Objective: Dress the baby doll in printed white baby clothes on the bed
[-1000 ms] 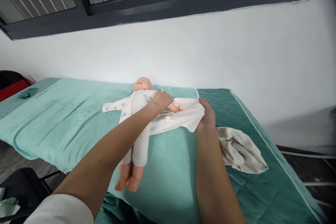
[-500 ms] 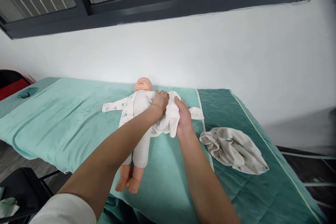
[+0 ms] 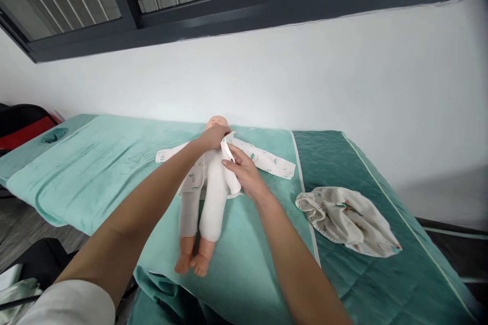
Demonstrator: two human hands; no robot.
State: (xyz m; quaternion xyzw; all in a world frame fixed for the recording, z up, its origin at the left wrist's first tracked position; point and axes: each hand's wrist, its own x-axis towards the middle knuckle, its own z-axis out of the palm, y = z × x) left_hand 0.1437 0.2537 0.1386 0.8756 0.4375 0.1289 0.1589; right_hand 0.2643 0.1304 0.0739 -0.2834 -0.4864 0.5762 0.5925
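Note:
A baby doll (image 3: pixel 208 198) lies on its back on a light teal blanket (image 3: pixel 95 172), head toward the wall, bare feet toward me. It wears a white garment with small printed sleeves spread to both sides. My left hand (image 3: pixel 213 137) rests at the doll's chest just below the head, fingers closed on the garment's front edge. My right hand (image 3: pixel 242 175) lies beside the doll's right side and pinches the white front flap of the garment, folded over toward the doll's middle.
A crumpled printed cloth (image 3: pixel 348 221) lies to the right on the darker teal quilted cover (image 3: pixel 381 274). A white wall runs behind the bed under a dark window frame. A red-and-black object (image 3: pixel 23 127) sits at far left.
The garment's right flap, spread out to the right a second ago, has been drawn across over the doll's body by my right hand. My left hand shifted up toward the doll's neck.

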